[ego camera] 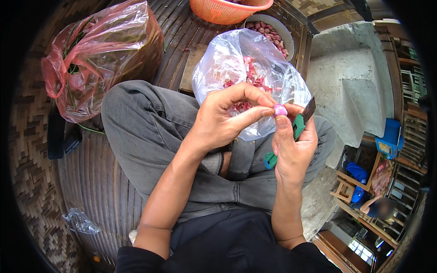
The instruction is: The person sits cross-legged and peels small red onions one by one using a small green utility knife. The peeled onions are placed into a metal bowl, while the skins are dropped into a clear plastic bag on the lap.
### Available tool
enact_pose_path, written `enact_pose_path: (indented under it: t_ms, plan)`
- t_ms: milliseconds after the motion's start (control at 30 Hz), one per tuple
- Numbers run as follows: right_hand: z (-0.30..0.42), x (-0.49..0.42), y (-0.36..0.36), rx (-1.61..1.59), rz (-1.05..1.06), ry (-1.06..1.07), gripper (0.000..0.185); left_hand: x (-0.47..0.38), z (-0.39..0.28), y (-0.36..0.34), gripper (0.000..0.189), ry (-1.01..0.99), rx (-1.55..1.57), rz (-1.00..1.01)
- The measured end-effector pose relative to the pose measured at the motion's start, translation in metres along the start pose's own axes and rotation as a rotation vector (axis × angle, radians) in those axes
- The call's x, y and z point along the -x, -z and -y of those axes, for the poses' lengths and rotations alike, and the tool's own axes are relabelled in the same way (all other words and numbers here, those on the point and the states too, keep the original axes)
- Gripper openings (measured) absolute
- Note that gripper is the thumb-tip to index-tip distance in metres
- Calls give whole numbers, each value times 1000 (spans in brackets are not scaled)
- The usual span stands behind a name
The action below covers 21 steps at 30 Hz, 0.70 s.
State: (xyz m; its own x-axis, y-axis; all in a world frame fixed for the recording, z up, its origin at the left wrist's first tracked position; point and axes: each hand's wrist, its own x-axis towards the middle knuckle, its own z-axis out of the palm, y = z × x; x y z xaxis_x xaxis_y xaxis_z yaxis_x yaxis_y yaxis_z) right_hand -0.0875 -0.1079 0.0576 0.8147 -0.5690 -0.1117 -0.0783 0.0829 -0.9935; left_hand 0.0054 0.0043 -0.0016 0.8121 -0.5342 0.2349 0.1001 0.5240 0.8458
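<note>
Between the fingertips of both hands is a small purple shallot [280, 110]. My left hand [232, 114] pinches its left side with thumb and forefinger. Holding its other side, my right hand [295, 140] also keeps a green utility knife [298, 126] in its palm, with the dark blade pointing up and to the right. Below the hands, a clear plastic bag [218, 51] lies open at my crossed legs, with reddish shallot skins [254, 76] inside. A metal bowl [290, 41] of shallots stands behind the bag.
An orange plastic basket [227, 12] stands at the top on the bamboo slat platform [99, 163]. At the left is a full red plastic bag [116, 44], with a dark phone-like object [55, 136] near it. Concrete steps [358, 68] lie to the right. Another person [375, 206] is far off at lower right.
</note>
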Motion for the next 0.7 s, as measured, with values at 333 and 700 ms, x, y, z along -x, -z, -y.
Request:
enact_pose_path:
  t_ms: [333,700]
  plan:
    - [-3,0,2,103,10,119,25,-2,-3,4,17,1,-118,125]
    - [5,-1,9,72,3,101,29,0,-5,1,25,266,332,36]
